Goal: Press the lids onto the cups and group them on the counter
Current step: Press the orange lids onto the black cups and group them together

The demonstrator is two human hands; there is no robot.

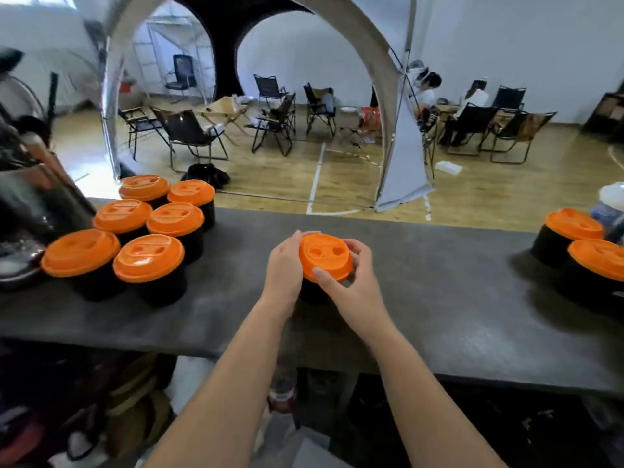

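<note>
An orange lid sits tilted on a black cup in the middle of the dark counter. My left hand holds the lid's left rim with its fingers along the edge. My right hand grips the lid from the right, thumb on the near rim and fingers curled over the far side. Most of the cup is hidden by my hands. Several black cups with orange lids stand grouped at the counter's left. Two more lidded cups stand at the far right.
Dark metal equipment crowds the counter's left end. A white container stands behind the right cups. Beyond the counter lie a wooden floor, folding chairs, a tent arch and seated people. Clutter sits under the counter.
</note>
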